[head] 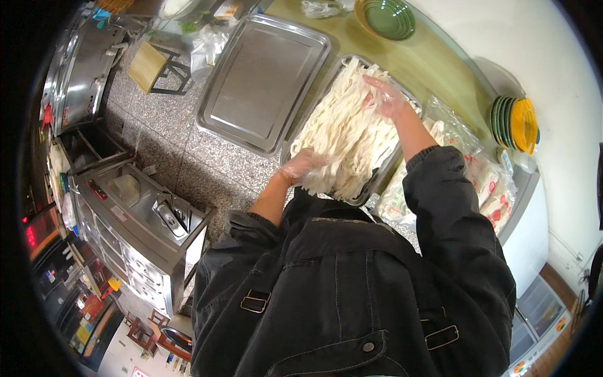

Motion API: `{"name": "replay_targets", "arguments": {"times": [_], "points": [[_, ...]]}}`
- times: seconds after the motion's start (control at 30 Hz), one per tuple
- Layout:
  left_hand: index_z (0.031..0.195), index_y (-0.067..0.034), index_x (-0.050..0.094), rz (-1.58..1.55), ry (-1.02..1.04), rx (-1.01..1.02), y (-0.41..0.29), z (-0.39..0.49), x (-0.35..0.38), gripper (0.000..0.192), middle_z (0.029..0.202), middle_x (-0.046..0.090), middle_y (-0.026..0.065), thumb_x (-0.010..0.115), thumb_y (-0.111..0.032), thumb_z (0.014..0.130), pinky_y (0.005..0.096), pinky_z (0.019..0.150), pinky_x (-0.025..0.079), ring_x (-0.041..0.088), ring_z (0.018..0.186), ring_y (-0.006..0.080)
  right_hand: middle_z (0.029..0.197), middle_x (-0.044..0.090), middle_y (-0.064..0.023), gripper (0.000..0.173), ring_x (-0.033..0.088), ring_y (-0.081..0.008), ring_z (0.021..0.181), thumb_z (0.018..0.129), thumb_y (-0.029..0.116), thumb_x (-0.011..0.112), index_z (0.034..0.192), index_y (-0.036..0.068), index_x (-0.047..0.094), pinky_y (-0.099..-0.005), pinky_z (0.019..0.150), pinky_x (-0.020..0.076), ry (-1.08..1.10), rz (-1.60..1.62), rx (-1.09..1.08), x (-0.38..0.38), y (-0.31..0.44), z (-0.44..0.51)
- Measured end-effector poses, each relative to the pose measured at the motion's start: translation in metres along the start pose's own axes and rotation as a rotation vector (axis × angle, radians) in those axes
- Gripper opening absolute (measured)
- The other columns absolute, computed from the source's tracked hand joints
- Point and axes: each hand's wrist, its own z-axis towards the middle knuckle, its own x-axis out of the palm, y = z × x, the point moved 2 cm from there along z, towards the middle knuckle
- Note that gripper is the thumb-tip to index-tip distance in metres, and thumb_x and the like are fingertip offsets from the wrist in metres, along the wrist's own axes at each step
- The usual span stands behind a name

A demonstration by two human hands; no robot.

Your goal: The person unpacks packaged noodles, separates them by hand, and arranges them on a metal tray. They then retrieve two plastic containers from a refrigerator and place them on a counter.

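Wide, flat white noodles (351, 125) fill a metal tray (368, 188) in front of me, lying in long loose strands. A clear plastic glove covers each hand. My right hand (388, 99) rests on the far right part of the noodles, its fingers apart. At the tray's near left corner, my left hand (304, 167) touches the edge of the heap; its fingertips are blurred among strands, so a grip cannot be made out. Left of the noodles lies a larger metal tray (264, 85) with nothing on it.
Clear plastic bags of noodles (490, 184) lie to the right. A green bowl (388, 19) sits at the back of the table (443, 61). Stacked green plates and a yellow basket (523, 125) stand by the wall. A stool (148, 66) and a steel counter (146, 221) are on the left.
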Motion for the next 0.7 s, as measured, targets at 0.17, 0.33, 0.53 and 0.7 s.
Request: {"name": "replay_targets", "arguments": {"times": [0.17,0.33,0.53,0.7], "points": [[0.108,0.008,0.051,0.052,-0.092,-0.102,-0.014,0.001,0.009,0.036,0.100,0.060,0.0121,0.063,-0.009,0.078,0.0294,0.071,0.052,0.061,0.086,0.0177,0.082,0.060,-0.0083,0.030,0.056,-0.0191,0.061,0.080,0.019,0.069,0.098,-0.002,0.058,-0.0345,0.056,0.0495,-0.002,-0.472,0.110,-0.016,0.020,0.028],[0.120,0.010,0.045,0.191,-0.168,0.031,-0.015,-0.008,0.006,0.054,0.109,0.059,0.0169,0.065,-0.019,0.078,0.0342,0.078,0.050,0.062,0.089,0.0253,0.096,0.060,-0.0135,0.042,0.060,-0.0197,0.071,0.078,0.023,0.071,0.107,-0.004,0.056,-0.0348,0.061,0.0507,-0.196,-0.821,0.048,-0.024,0.037,0.018],[0.127,0.001,0.042,0.853,-0.402,0.109,-0.013,-0.041,0.004,0.059,0.114,0.055,0.0246,0.062,-0.030,0.081,0.0378,0.091,0.043,0.055,0.105,0.0330,0.100,0.062,-0.0079,0.053,0.059,-0.0170,0.084,0.080,0.036,0.066,0.118,0.001,0.053,-0.0331,0.071,0.0490,-0.271,-1.005,-0.051,-0.033,0.062,-0.012],[0.124,-0.003,0.046,1.422,-0.493,0.423,-0.008,-0.051,0.015,0.051,0.112,0.056,0.0202,0.060,-0.022,0.079,0.0413,0.085,0.044,0.053,0.103,0.0338,0.097,0.063,-0.0064,0.049,0.059,-0.0140,0.083,0.084,0.038,0.061,0.119,0.004,0.054,-0.0265,0.071,0.0472,-0.379,-0.852,-0.295,-0.051,0.105,-0.069]]}}
